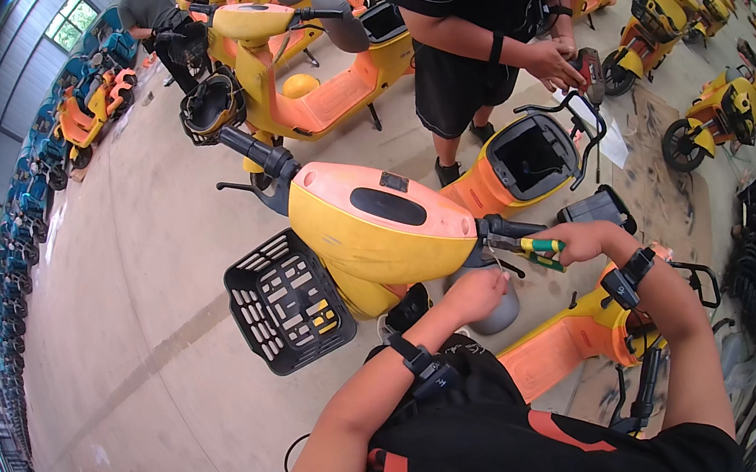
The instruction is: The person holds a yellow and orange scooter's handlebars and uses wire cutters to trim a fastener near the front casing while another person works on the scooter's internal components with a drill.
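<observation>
A yellow and orange scooter (376,222) stands before me, its handlebar running from upper left to lower right. My right hand (587,242) is closed round the green-and-yellow handles of a pair of pliers (546,247). The pliers point left at the black handlebar grip (499,228); their jaws are hard to make out against it. Just below the grip, my left hand (482,294) is closed in a pinch on what looks like a thin pale strand (497,255) running up to the handlebar. The brake lever lies between my hands.
A black basket (290,300) juts from the scooter's front. Beyond its open seat compartment (532,157), a person in black holds a red power tool (588,73). Another scooter (316,79) stands behind; a further one (561,345) is close at my right. Parked scooters line both sides.
</observation>
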